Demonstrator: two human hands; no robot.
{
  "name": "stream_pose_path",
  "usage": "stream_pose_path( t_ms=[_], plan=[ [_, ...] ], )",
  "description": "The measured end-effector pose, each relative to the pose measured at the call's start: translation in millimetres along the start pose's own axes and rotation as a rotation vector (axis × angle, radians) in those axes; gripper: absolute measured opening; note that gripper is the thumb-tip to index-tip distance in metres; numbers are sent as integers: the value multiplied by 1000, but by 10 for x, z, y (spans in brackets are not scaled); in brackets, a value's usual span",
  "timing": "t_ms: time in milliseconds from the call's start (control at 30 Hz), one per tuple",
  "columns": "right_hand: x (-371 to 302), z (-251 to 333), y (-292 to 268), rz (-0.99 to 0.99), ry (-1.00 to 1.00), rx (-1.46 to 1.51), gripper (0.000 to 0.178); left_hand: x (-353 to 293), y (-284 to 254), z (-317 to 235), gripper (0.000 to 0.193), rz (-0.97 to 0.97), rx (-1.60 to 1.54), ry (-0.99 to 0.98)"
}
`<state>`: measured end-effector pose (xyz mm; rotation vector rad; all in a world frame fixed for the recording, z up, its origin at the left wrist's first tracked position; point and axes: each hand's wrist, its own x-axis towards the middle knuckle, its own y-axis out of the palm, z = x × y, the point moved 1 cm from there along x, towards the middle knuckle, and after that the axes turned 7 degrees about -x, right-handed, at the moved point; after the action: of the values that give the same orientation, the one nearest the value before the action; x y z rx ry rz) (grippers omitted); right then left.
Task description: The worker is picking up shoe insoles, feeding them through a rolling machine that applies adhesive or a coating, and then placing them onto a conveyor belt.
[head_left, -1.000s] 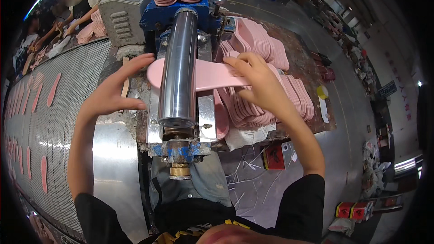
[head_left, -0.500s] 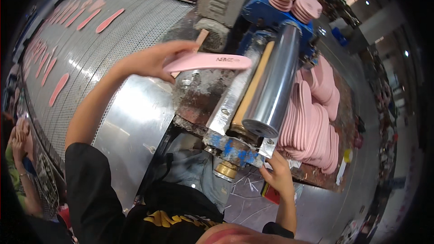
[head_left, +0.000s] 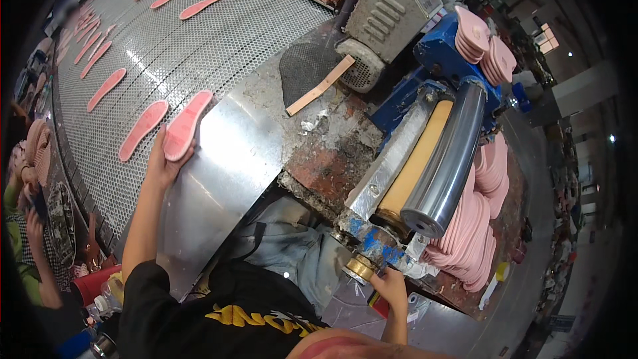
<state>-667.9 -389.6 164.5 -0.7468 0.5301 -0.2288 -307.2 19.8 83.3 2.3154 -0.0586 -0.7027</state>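
My left hand (head_left: 171, 157) is closed on the heel end of a pink insole (head_left: 189, 121), holding it at the edge of a perforated conveyor belt (head_left: 219, 46). Just left of it another pink insole (head_left: 145, 129) lies on the mesh. My right hand (head_left: 392, 288) is beside the brass collar (head_left: 361, 268) at the near end of a roller machine. Its thumb points toward the collar, and its other fingers are mostly hidden by the machine's end. The machine has a shiny steel roller (head_left: 448, 166) alongside a yellowish roller (head_left: 419, 159).
Stacked pink insoles (head_left: 462, 246) stand right of the rollers, and more pink pieces (head_left: 498, 60) sit on the blue housing (head_left: 442, 46). A grey motor cover (head_left: 392, 13) stands behind. Rows of insoles lie farther along the belt. Another person's arm (head_left: 43, 266) is at the left.
My left hand has swung left with the insole, from beside the rollers to the belt's edge. My right hand stays by the machine's near end. The view has shifted left.
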Motion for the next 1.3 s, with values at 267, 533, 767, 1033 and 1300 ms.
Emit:
stream_pose_path(
  t_ms=[267,533,767,1033,1300],
  plan=[
    [-220,86,12,-51,-196,-167,18,1553,631,-854,79,304,-26,-52],
    [-345,-79,276,-63,-84,140,21,2222,191,-758,54,-156,488,270],
    [-79,-35,-673,-782,-155,-153,13,1155,572,293,49,94,873,429],
    [113,-429,-1280,-985,59,-317,37,877,639,861,57,331,686,370],
    [296,-553,-1346,-701,304,-290,62,758,734,808,56,326,630,222]
  ],
)
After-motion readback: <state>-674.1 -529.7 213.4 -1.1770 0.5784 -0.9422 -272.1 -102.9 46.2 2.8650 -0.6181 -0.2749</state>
